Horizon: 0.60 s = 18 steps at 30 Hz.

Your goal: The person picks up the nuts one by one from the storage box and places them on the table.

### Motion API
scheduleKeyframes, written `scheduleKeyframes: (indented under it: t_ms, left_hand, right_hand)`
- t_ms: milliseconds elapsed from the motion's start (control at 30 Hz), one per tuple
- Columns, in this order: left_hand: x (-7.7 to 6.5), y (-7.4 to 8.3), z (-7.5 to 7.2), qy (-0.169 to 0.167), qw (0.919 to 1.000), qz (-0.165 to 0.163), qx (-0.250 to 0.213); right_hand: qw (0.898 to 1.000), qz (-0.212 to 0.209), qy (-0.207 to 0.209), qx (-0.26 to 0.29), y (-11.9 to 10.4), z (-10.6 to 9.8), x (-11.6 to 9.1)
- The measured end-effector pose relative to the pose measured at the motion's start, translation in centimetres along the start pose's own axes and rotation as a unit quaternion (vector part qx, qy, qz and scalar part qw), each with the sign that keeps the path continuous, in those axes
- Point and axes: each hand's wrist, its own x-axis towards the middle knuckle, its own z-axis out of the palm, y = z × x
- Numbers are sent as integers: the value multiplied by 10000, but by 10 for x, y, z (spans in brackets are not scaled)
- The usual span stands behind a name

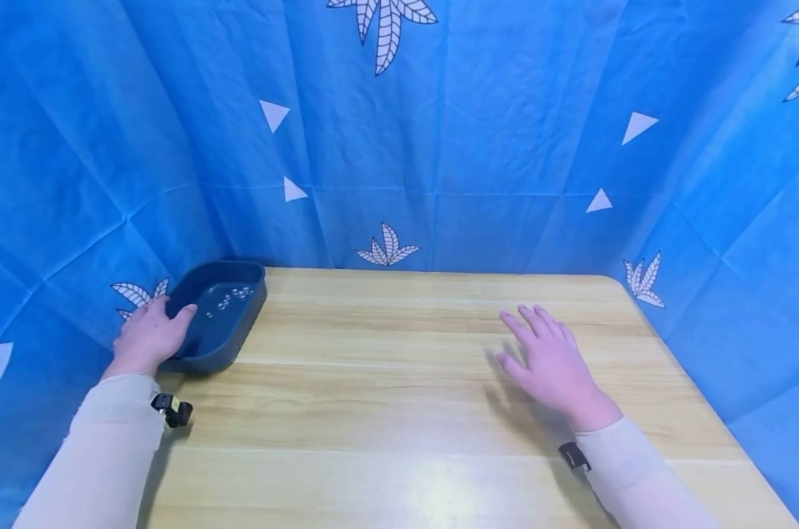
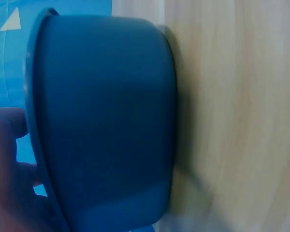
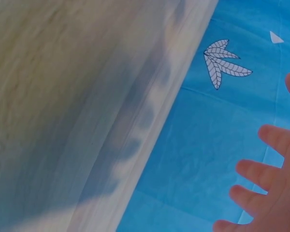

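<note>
At the left of the head view, my left hand is at the near left side of a dark blue plastic bin, its thumb extended over the inside. In the left wrist view, its fingers appear right at the rim, with the bin's outer wall filling much of the picture. Several small, clear, shiny round pieces lie on the bin's floor. My right hand is over the right part of the table, fingers spread and holding nothing; its spread fingers also show in the right wrist view.
A light wood-grain table carries the bin at its far left corner. Blue cloth with white leaf and triangle prints hangs around the back and both sides. Dark devices are strapped on the left wrist and right wrist.
</note>
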Motion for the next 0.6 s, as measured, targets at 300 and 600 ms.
scheduleKeyframes:
  t_ms: [300, 600]
  left_hand:
    - [3, -6, -2, -119, 9996, -57, -241]
    - [4, -13, 2, -517, 9977, -39, -442]
  right_hand:
    - [10000, 13, -22, 14, 0, -1, -2]
    - [10000, 0, 59, 35, 2, 1, -5]
